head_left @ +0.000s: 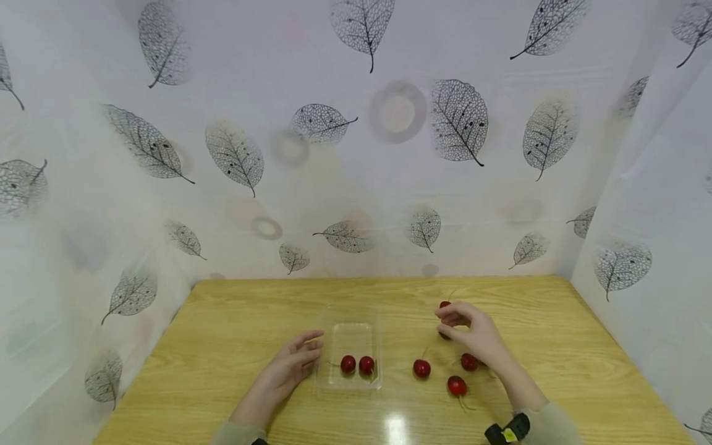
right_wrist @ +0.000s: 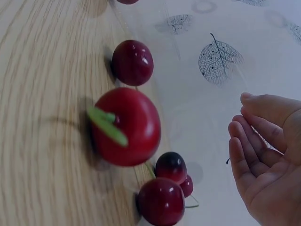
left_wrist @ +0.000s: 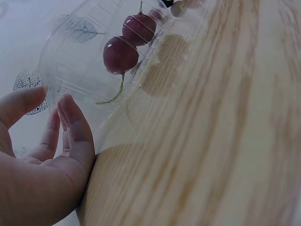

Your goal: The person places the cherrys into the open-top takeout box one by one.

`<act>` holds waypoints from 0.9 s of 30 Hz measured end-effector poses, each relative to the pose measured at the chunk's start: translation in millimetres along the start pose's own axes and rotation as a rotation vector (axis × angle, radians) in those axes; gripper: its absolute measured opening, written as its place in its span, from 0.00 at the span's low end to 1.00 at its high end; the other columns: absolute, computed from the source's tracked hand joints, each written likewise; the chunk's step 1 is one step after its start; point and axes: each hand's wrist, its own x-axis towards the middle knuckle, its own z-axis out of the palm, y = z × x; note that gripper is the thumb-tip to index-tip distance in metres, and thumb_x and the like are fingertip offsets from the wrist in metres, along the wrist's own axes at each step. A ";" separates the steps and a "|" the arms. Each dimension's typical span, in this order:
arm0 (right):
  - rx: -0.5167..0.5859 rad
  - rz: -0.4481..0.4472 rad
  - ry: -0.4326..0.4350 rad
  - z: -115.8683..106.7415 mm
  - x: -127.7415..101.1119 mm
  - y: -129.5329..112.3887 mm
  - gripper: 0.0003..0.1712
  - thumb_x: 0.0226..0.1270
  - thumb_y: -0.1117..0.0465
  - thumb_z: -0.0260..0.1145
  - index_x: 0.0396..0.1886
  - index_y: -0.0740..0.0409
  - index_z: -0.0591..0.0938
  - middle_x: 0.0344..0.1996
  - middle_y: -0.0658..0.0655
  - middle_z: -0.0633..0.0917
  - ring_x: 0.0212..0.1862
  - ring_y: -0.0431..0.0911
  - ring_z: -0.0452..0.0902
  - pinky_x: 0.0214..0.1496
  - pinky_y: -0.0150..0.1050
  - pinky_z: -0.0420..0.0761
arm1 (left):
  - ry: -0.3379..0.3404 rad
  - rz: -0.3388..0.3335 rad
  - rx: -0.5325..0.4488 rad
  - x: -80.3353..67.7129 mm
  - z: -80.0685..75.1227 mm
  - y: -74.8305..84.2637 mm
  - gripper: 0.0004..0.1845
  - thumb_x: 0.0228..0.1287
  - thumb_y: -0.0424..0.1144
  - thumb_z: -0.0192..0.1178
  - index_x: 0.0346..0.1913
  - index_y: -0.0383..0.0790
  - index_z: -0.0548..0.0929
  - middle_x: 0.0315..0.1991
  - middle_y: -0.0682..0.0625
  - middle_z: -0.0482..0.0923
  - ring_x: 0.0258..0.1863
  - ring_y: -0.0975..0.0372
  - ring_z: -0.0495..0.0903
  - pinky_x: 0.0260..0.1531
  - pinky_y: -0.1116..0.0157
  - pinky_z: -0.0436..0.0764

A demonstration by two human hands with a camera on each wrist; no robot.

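Note:
A clear plastic tray (head_left: pixel 351 327) sits mid-table with two red cherries (head_left: pixel 348 363) (head_left: pixel 366 364) in its near end; the left wrist view shows them (left_wrist: pixel 120 54) through the tray's wall (left_wrist: pixel 75 70). My left hand (head_left: pixel 313 347) lies on the wood with relaxed fingers at the tray's left side and holds nothing (left_wrist: pixel 51 113). My right hand (head_left: pixel 445 321) hovers over several loose cherries (head_left: pixel 421 368) (head_left: pixel 457 385) (head_left: pixel 469 361); one cherry (head_left: pixel 445 305) lies just beyond its fingertips. In the right wrist view the fingers (right_wrist: pixel 254 136) are loosely extended and empty, above the cherries (right_wrist: pixel 124 126).
The wooden table (head_left: pixel 233 334) is boxed in by white leaf-print sheets at the back (head_left: pixel 356 185) and on both sides. A black band (head_left: pixel 508 429) is on the right wrist. Bare wood lies left of the tray and at the far right.

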 end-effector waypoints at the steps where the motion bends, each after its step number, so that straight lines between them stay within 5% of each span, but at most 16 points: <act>1: -0.007 0.005 0.004 -1.3 -0.7 0.8 0.13 0.70 0.67 0.74 0.53 0.62 0.88 0.51 0.65 0.89 0.44 0.33 0.84 0.49 0.35 0.87 | 0.000 0.000 0.000 -0.1 -0.1 -0.3 0.28 0.79 0.30 0.57 0.77 0.37 0.66 0.53 0.56 0.76 0.44 0.71 0.80 0.51 0.73 0.82; 27: -0.088 0.039 0.110 -37.8 -25.2 37.1 0.14 0.70 0.66 0.74 0.53 0.65 0.87 0.45 0.63 0.90 0.42 0.25 0.81 0.47 0.24 0.84 | -0.008 0.006 -0.003 -0.6 0.5 0.0 0.27 0.79 0.30 0.56 0.76 0.37 0.67 0.53 0.56 0.75 0.44 0.70 0.79 0.50 0.73 0.82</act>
